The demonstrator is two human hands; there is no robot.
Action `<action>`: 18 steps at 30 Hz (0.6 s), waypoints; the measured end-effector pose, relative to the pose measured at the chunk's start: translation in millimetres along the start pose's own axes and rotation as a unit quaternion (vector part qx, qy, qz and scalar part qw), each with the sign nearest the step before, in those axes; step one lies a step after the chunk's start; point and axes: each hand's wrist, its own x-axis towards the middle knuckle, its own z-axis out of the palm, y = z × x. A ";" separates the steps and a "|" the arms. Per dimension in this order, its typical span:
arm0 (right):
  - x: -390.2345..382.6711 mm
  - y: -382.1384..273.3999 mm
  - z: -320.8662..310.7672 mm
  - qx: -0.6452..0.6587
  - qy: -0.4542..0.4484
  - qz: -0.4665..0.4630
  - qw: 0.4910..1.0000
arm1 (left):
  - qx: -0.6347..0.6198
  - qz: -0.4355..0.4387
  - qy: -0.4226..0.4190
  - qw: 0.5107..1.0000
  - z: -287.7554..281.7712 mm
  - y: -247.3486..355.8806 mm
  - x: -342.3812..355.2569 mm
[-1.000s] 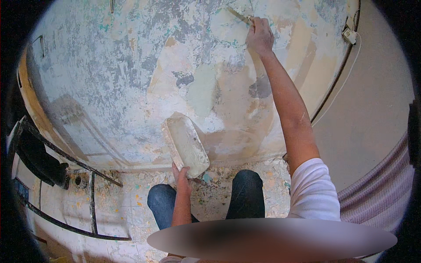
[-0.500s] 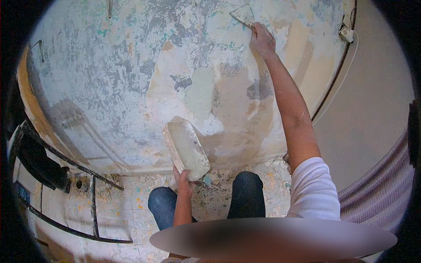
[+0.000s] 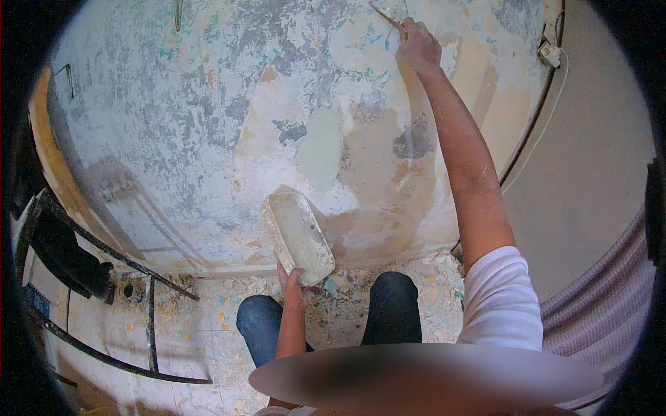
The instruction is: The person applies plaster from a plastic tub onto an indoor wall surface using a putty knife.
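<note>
Peeling wall [image 3: 208, 125], scraper [image 3: 388, 10] at top edge, trowel [image 3: 298, 236] below.

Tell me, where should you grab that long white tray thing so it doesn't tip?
Probably by the short handle at its near, lower end, coming from below, just as the left hand does now. The tray is a long narrow trough with raised walls, tilted up toward the patchy wall, so fingers wrapped under that end should keep its open face up. The right hand is busy with a scraper.

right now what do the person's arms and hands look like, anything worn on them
Both hands are bare, no gloves: left hand, right hand. The forearms are bare too. The right arm has a short white sleeve at the shoulder. No watch or rings can be made out.
</note>
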 end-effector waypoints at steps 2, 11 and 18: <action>-7.2 -0.4 -2.0 0.001 -0.006 0.002 1.000 | 0.006 -0.017 0.017 1.000 -1.9 -0.8 -0.2; -62.5 7.1 -12.4 0.042 -0.015 0.027 0.999 | -0.046 0.037 -0.026 0.998 7.5 9.0 -1.2; -289.2 -52.3 -38.6 0.370 -0.283 0.120 0.877 | -0.139 0.076 -0.074 0.985 -13.9 5.0 -2.2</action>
